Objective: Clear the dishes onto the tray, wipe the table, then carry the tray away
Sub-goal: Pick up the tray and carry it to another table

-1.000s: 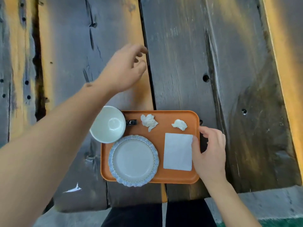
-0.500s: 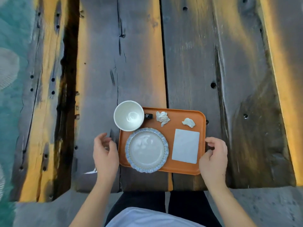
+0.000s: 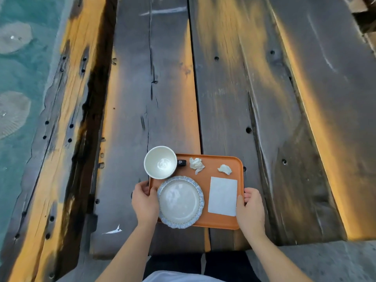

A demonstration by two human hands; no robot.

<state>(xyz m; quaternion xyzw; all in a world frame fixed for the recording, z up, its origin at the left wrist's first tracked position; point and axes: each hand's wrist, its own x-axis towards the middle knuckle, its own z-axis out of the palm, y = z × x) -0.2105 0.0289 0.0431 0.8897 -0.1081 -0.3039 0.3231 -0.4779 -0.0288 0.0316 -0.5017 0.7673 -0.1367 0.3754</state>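
Both forearms are bare from the lower edge of the view up to the wrists, with no sleeve, watch, ring or band on either. The left hand (image 3: 144, 202) and the right hand (image 3: 250, 210) wear no gloves. Between the arms show dark, near-black trousers (image 3: 195, 265), and at the very bottom edge a pale grey-white top (image 3: 179, 277)

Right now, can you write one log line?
stage: lifting tray | left hand: grips tray | right hand: grips tray | load: bowl, plate, napkin
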